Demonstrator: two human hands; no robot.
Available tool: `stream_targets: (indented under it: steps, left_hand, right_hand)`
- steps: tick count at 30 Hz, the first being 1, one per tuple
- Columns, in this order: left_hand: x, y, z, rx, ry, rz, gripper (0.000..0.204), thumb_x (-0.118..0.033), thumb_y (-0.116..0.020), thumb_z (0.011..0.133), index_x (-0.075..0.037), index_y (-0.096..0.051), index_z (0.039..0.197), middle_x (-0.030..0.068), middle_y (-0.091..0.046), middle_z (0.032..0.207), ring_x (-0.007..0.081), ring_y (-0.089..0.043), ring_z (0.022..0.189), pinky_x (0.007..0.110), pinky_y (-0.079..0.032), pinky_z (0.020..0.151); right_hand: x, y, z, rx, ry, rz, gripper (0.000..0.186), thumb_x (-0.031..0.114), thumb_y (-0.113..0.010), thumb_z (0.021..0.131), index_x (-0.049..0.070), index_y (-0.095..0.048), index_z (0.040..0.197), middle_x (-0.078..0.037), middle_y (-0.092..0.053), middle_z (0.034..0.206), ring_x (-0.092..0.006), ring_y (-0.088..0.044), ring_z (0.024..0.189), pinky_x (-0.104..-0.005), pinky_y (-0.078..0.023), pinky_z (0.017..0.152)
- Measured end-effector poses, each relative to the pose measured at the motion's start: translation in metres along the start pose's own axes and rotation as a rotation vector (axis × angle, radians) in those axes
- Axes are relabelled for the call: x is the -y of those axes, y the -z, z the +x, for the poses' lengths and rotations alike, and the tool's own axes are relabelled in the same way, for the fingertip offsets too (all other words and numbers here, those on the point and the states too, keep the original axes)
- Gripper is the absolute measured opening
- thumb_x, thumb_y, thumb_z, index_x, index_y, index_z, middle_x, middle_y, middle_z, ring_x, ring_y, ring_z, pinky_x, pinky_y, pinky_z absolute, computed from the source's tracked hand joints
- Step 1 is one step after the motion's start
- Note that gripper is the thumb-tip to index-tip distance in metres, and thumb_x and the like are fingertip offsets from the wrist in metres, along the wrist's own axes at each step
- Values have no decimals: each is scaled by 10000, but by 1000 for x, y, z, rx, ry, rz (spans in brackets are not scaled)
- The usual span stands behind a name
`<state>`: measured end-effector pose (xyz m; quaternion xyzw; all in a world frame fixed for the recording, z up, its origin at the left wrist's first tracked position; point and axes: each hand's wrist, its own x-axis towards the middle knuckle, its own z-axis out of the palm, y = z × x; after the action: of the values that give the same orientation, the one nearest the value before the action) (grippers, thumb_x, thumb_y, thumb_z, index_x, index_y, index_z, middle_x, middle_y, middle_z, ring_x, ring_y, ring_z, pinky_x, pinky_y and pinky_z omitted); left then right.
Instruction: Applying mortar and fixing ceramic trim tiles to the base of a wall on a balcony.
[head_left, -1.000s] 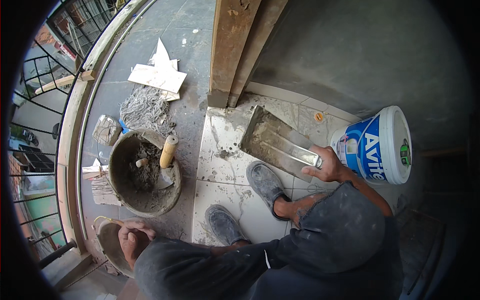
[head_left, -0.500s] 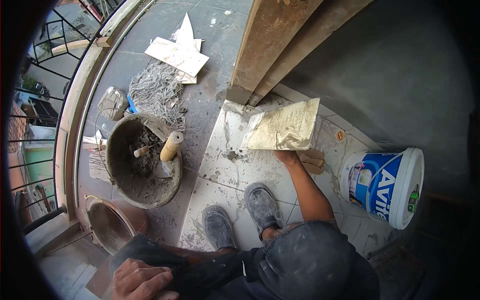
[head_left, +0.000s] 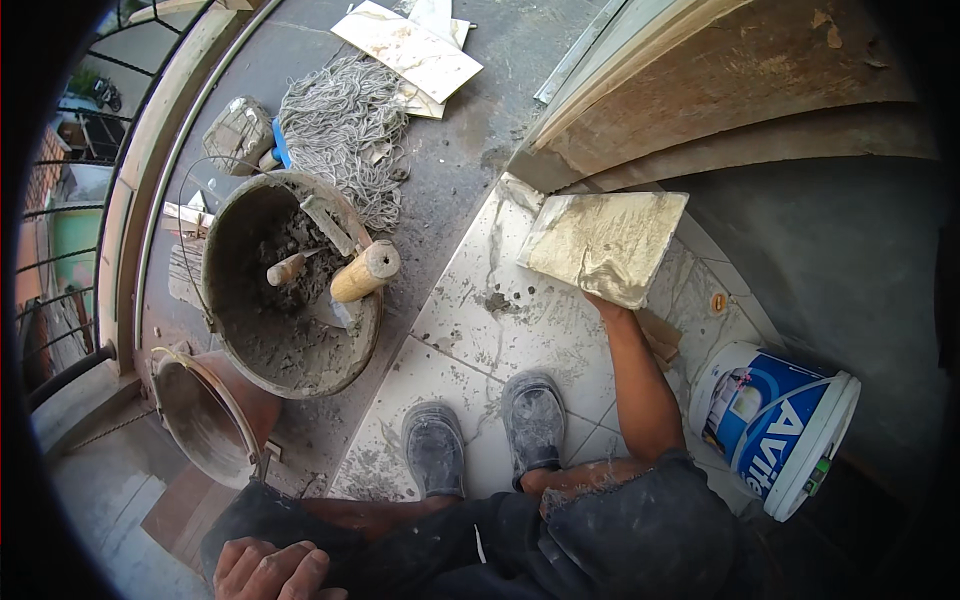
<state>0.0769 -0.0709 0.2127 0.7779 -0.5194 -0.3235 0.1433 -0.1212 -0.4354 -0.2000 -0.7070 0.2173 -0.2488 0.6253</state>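
Because the right grip (head_left: pixel 606 305) comes up under the near edge of the slab (head_left: pixel 605 245), finger placement is hidden; it is grasping the slab from below, presumably to leave the pale, rough face uncovered. Slab is tilted above the white tiles (head_left: pixel 450 330), near the foot of the wooden post (head_left: pixel 700 90). Left grip (head_left: pixel 270 572) lies over the dark trousers (head_left: pixel 400 550), fingers bent, no item visible in them; palm side hidden, so cannot tell whether it is clenched or relaxed. Judged parked there, since one arm carries the load. Bucket (head_left: pixel 240 340) on the grey floor, left of the shoes (head_left: pixel 433 450), likely for short reach. Inside: mortar (head_left: pixel 275 235), one thin handle (head_left: pixel 287 270) amid it, one thick handle (head_left: pixel 365 272) by the right rim, probably set high for easy pickup. Brown pail (head_left: pixel 250 395) just beside the bucket. Mop (head_left: pixel 340 120) beyond both. White-and-blue tub (head_left: pixel 770 420) at right, apart from the forearm, perhaps to keep elbow room.
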Motion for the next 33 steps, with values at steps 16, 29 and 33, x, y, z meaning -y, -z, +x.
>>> stream_targets:
  steps: [16,29,33]
  left_hand:
    - [8,1,4,40,-27,-8,369,-81,-699,845,56,-598,1172,206,-664,1017,343,-644,827,427,-490,737]
    - [11,1,3,45,-15,-18,368,-82,-697,848,60,-602,1174,207,-667,1016,345,-642,831,430,-491,744]
    - [11,1,2,53,-12,-16,366,-86,-693,853,59,-600,1177,207,-667,1017,346,-641,827,431,-490,745]
  right_hand:
    - [-37,36,-5,66,215,-893,895,376,-729,836,6,-230,1481,-180,-388,1433,-273,-432,1291,-418,-366,1081]
    - [-20,20,10,-8,503,-1084,442,146,-652,872,-25,-502,1251,-215,-566,1179,-378,-566,1058,-467,-457,943]
    - [-19,17,9,-28,542,-1065,322,127,-649,873,-16,-572,1151,-200,-600,1117,-378,-579,1035,-483,-457,931]
